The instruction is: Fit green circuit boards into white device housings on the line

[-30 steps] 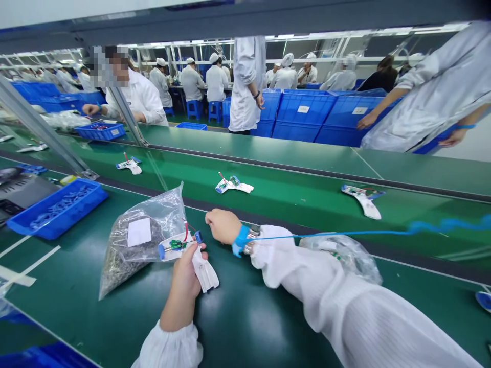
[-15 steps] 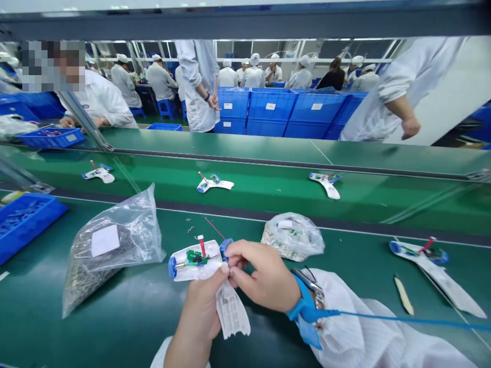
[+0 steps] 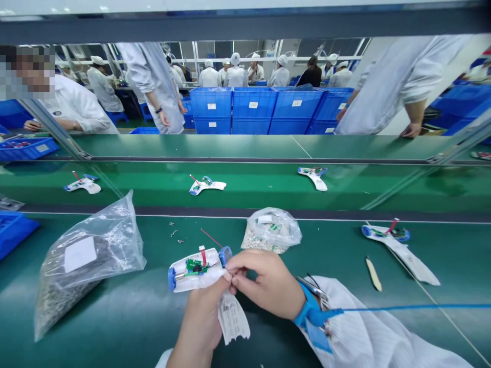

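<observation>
My left hand (image 3: 205, 312) is closed around a white gun-shaped housing half (image 3: 233, 319), like that of an infrared thermometer. Inside the shell lie a green circuit board (image 3: 194, 265), thin wires and a red lead with a white plug (image 3: 202, 251). Blue parts cap both ends of its upper body; the handle points down toward me. At the right-hand blue end (image 3: 225, 255), the thumb and forefinger of my right hand (image 3: 264, 283) pinch together close to my left thumb. Whatever sits between those fingertips is hidden. A blue wrist strap (image 3: 307, 306) with a cord circles my right wrist.
A clear bag of small metal parts (image 3: 88, 260) lies left, with several loose screws (image 3: 174, 233) near it. Behind my hands is a bag of pale pieces (image 3: 271, 230). Another housing (image 3: 402, 250) and a pale stick (image 3: 373, 274) lie right. More housings (image 3: 207, 185) rest on the green belt.
My view has shifted, so the bags and housings appear further left. Both hands keep nearly the same hold. Across the line, a standing person's clasped hands have parted.
</observation>
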`<state>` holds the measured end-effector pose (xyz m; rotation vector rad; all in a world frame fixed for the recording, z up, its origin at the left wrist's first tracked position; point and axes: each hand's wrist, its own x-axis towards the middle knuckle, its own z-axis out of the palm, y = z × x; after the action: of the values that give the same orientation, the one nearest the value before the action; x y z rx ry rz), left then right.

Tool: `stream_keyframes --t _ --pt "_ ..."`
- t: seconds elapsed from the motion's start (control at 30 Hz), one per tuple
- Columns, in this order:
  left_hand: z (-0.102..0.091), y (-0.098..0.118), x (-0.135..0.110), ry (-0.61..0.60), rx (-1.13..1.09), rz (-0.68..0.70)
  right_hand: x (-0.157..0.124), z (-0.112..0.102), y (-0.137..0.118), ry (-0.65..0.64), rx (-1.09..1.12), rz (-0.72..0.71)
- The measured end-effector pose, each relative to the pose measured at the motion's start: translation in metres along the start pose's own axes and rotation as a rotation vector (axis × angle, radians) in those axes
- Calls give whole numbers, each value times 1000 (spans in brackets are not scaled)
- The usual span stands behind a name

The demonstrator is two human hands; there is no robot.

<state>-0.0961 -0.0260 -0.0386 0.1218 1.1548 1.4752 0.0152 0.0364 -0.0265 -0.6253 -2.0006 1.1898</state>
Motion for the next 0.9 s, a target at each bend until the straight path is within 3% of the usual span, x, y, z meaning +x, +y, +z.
stream_keyframes --t 0.1,0.23,0.9 --pt "7 -1 0 20 3 10 -1 -3 3 0 133 152" --pt "11 -1 -1 20 13 -10 -2 -8 4 0 146 250" --pt "18 -10 1 -57 17 -120 -3 -19 4 0 133 275"
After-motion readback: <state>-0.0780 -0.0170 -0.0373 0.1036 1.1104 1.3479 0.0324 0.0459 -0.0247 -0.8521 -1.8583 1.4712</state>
